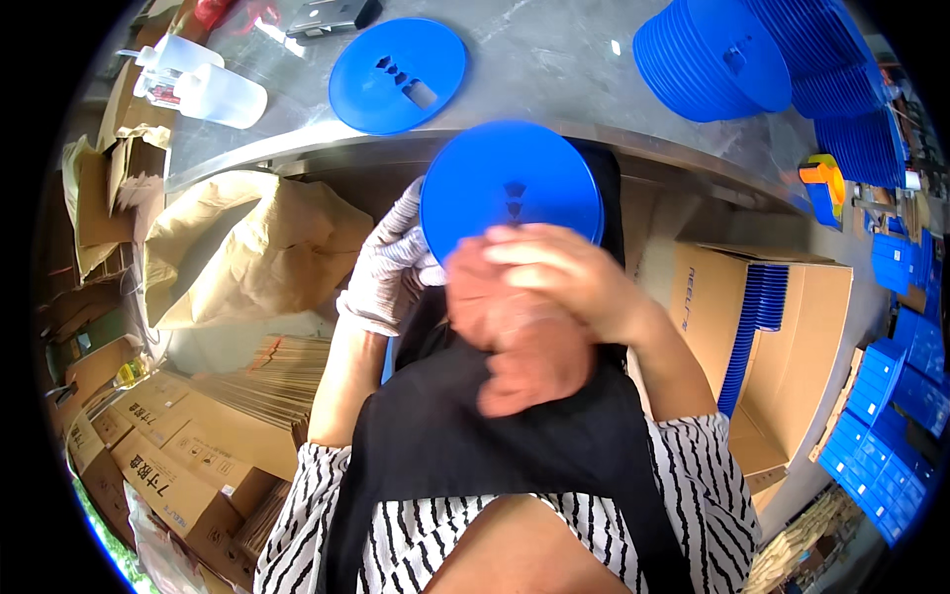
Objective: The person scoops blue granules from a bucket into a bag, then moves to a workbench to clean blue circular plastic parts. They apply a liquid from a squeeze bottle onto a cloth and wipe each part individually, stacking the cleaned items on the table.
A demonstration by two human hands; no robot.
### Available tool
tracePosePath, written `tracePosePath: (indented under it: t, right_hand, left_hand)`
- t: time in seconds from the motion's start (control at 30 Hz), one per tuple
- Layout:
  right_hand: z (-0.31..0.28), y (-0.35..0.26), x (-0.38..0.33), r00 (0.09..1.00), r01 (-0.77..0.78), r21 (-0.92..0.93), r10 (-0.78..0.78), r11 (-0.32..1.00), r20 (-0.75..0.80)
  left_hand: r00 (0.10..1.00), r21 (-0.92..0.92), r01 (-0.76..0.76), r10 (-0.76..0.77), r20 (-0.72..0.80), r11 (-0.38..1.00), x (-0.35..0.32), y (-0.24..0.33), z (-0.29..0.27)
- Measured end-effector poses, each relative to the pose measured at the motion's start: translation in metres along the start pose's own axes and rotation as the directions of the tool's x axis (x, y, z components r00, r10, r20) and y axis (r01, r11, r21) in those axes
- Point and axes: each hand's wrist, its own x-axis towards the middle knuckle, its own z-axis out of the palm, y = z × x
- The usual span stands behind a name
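A round blue plastic disc [505, 163] with dark cut-outs near its middle is held up in front of my black apron, close to the table's near edge. My left hand [394, 259], in a striped light glove, grips the disc by its left rim; part of its fingers is hidden behind it. My bare right hand [564, 277] presses a reddish-brown cloth [520, 332] against the disc's lower part. The cloth hangs down, smeared by motion. On the table just beyond lies another blue disc [386, 74] with similar cut-outs.
Stacks of blue discs [693, 59] stand at the table's [534, 59] far right. White squeeze bottles [223, 96] lie at the left. Below are a tan sack [262, 257], flattened cartons [198, 421], and an open carton [802, 366] holding blue discs. A yellow-and-blue tape dispenser [821, 188] sits right.
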Motion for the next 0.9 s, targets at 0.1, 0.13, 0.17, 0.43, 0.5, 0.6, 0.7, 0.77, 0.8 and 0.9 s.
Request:
tracePosePath:
  t: [0.1, 0.13, 0.17, 0.43, 0.5, 0.6, 0.7, 0.77, 0.8, 0.9]
  right_hand:
    - [-0.022, 0.022, -0.077, 0.849, -0.347, 0.158, 0.381, 0.925, -0.366]
    - [-0.028, 0.021, -0.101, 0.707, -0.495, 0.163, 0.505, 0.853, -0.496]
    - [-0.03, 0.02, -0.106, 0.521, -0.549, 0.258, 0.567, 0.795, -0.638]
    - [-0.023, 0.039, -0.104, -0.033, 0.288, 0.832, 0.873, 0.474, -0.486]
    - [-0.024, 0.04, -0.096, -0.017, 0.329, 0.831, 0.883, 0.448, -0.469]
    - [-0.027, 0.04, -0.085, 0.05, 0.259, 0.844, 0.866, 0.47, -0.498]
    - [-0.034, 0.032, -0.072, 0.172, 0.252, 0.83, 0.821, 0.498, -0.545]
    - [-0.041, 0.026, -0.055, 0.336, 0.402, 0.804, 0.746, 0.439, -0.575]
    - [-0.045, 0.025, -0.046, 0.454, 0.521, 0.792, 0.681, 0.319, -0.574]
    - [-0.047, 0.029, -0.015, 0.625, 0.552, 0.774, 0.461, 0.309, -0.63]
  left_hand:
    - [0.999, 0.168, -0.036, 0.042, -0.032, 0.985, -0.003, 0.001, 0.016]
    - [0.991, 0.259, -0.069, 0.097, -0.097, 0.963, -0.006, 0.004, 0.028]
    - [0.968, 0.434, -0.127, 0.206, -0.141, 0.892, -0.009, 0.006, 0.028]
    - [0.731, 0.63, -0.476, 0.121, 0.671, -0.614, 0.018, 0.017, 0.085]
    - [0.778, 0.564, -0.5, -0.054, 0.626, -0.658, 0.031, 0.009, 0.098]
    - [0.803, 0.453, -0.498, -0.196, 0.563, -0.74, 0.041, 0.01, 0.108]
    - [0.808, 0.366, -0.516, -0.299, 0.507, -0.775, 0.046, 0.012, 0.113]
    - [0.755, 0.498, -0.566, -0.171, 0.633, -0.657, 0.042, 0.026, 0.117]
    - [0.72, 0.59, -0.613, -0.065, 0.69, -0.526, 0.041, 0.034, 0.122]
    - [0.812, 0.72, -0.581, 0.333, 0.479, 0.38, 0.023, 0.025, 0.13]
